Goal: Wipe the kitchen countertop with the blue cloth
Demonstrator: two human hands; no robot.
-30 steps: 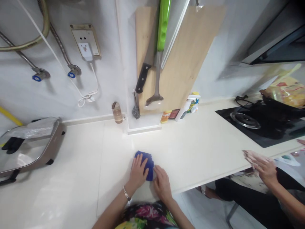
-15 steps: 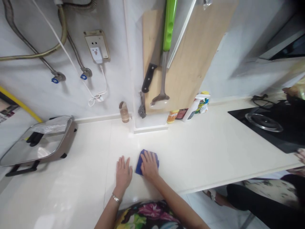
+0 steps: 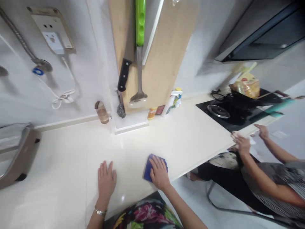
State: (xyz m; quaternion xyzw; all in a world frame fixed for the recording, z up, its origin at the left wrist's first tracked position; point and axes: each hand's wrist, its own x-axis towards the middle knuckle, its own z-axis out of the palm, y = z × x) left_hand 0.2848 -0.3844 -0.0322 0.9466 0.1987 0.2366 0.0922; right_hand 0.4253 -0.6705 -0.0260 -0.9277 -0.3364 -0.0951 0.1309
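A folded blue cloth lies on the white countertop, close to its front edge. My right hand is on top of it, holding it against the surface with the fingers over the cloth. To the left, my left hand rests flat on the bare counter, fingers stretched out and nothing in it. A bracelet circles that wrist. Apart from the cloth, neither hand touches any object.
A lidded electric pan stands at left. A brown bottle, a cutting board, a knife, a ladle and a spray bottle line the wall. At right, another person sits by the black cooktop.
My right hand and the blue cloth have slid right, nearer the front edge and farther from my left hand. The view has turned right, showing more of the cooktop and the other person.
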